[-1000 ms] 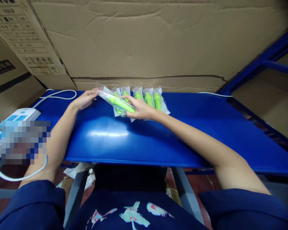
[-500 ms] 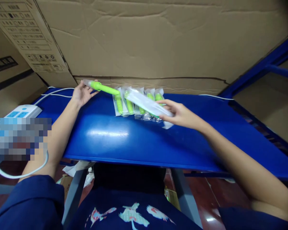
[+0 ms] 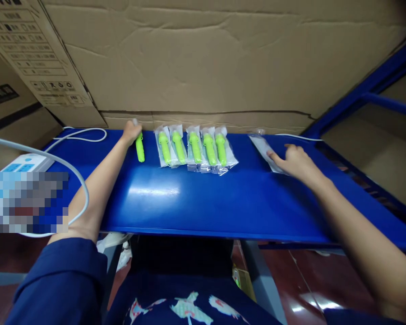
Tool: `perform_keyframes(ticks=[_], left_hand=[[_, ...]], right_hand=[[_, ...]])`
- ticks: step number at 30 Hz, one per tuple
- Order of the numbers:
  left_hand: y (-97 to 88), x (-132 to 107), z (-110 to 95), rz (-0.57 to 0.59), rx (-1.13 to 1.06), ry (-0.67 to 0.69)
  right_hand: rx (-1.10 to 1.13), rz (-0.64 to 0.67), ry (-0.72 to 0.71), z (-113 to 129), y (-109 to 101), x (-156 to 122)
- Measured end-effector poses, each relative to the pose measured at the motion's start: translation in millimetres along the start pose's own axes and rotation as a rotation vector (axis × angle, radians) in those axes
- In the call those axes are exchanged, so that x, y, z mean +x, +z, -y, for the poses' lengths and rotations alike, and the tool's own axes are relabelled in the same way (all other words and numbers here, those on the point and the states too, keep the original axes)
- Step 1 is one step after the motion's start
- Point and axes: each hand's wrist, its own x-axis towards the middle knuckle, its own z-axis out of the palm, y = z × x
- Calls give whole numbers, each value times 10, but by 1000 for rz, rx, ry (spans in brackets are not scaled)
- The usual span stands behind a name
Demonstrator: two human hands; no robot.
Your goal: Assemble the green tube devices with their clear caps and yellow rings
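My left hand [image 3: 130,132] is closed round the top of a bright green stick [image 3: 140,149], whose pale tip shows above the fingers. The stick points down toward the blue table. To its right, several green sticks in clear plastic bags [image 3: 195,146] lie side by side, tops toward the cardboard. Farther right, a flat clear-and-white plastic bag [image 3: 261,146] lies on the table. Across it rests the thumb of my right hand [image 3: 299,163], with the index finger apart; the remaining fingers are partly hidden.
A cardboard wall [image 3: 196,67] rises behind the blue table [image 3: 196,203]. At left stands a white power strip [image 3: 27,164] with blue sockets, and a white cable [image 3: 67,162] loops over my left forearm. A blue metal frame [image 3: 368,99] borders the right side.
My left hand has turned the green stick from nearly level to pointing down. My right hand has carried the plastic bag away from the row, to the right, and lowered it onto the table.
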Motion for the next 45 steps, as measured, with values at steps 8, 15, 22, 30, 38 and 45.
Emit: perform_keyframes(ticks=[8, 15, 22, 30, 38, 45], left_hand=[[114, -232, -178, 7, 500, 187], [108, -321, -206, 122, 530, 670], [152, -356, -279, 191, 547, 794], [112, -463, -366, 232, 523, 841], [102, -494, -519, 67, 402, 705], [36, -584, -666, 32, 158, 618]], right_hand=[[17, -145, -607, 1411, 21, -334], [-1, 21, -818, 2806, 303, -531], [-34, 290, -687, 3245, 522, -470], [133, 280, -678, 3020, 483, -446], [215, 267, -666, 2595, 275, -520], [173, 52, -724, 2123, 227, -492]])
